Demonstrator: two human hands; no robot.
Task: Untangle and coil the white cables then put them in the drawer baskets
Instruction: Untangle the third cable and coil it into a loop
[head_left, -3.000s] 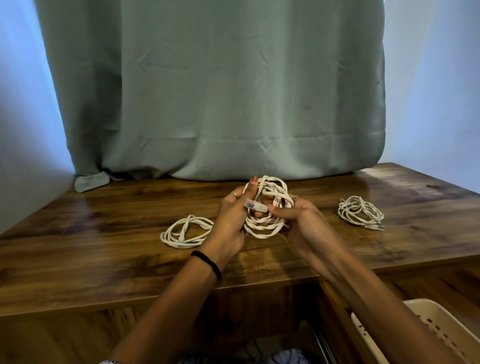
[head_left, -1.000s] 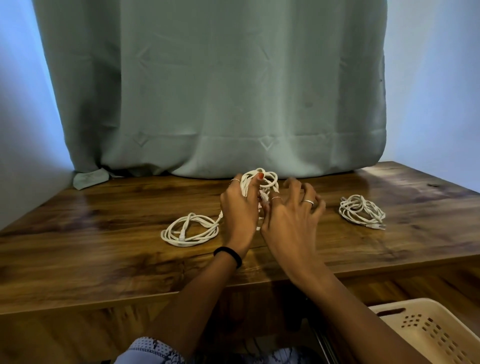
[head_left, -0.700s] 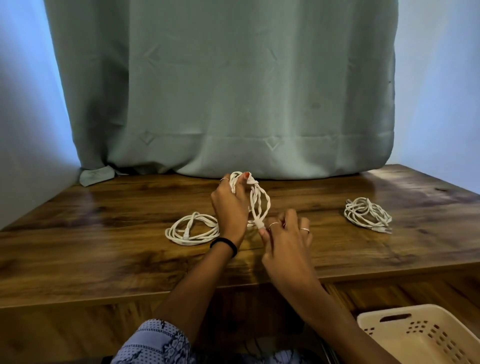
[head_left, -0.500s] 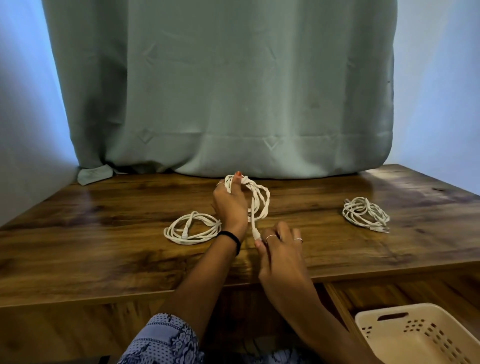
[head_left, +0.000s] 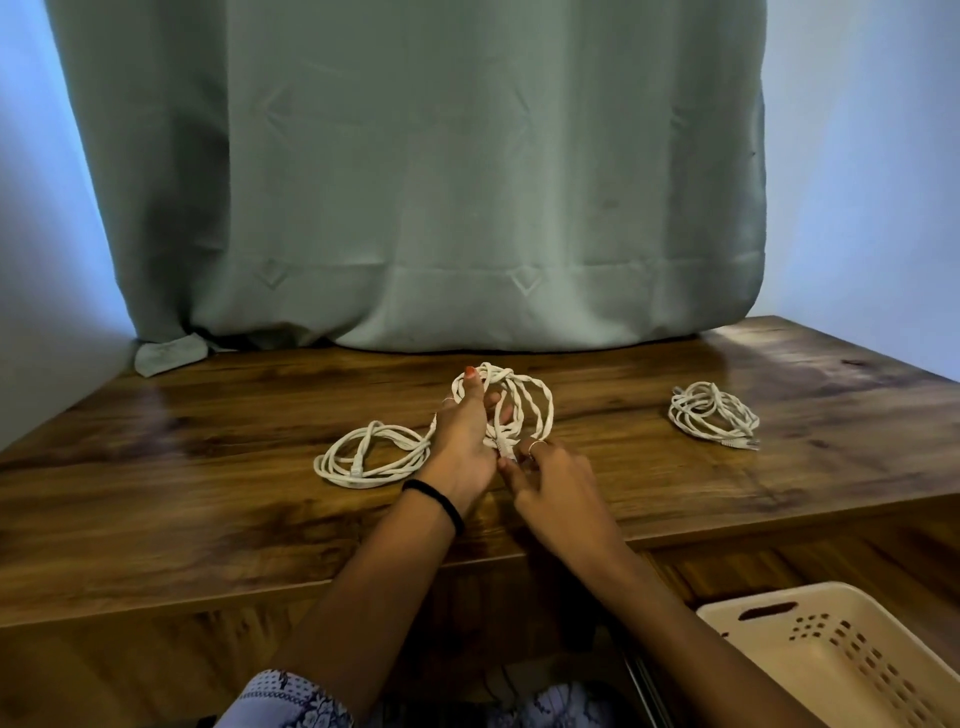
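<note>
Cables were the whole job here, so biggest stuff first: a grey-green curtain (head_left: 467, 182) hung along the back edge of the wooden bench (head_left: 208, 519), and a cream drawer basket (head_left: 841, 670) sat below the front edge toward the right corner. On the bench, one coiled cable (head_left: 371, 460) lay left of centre, just beside my left wrist. Another coiled cable (head_left: 709, 415) sat well apart toward the right edge. The cable I was working on (head_left: 540, 402) was mid-bench, loops standing up off the wood. My left hand (head_left: 462, 441) gripped those loops, thumb hooked over the top. My right hand (head_left: 558, 486) pinched the cable's plug end (head_left: 503, 447) between fingertips.
</note>
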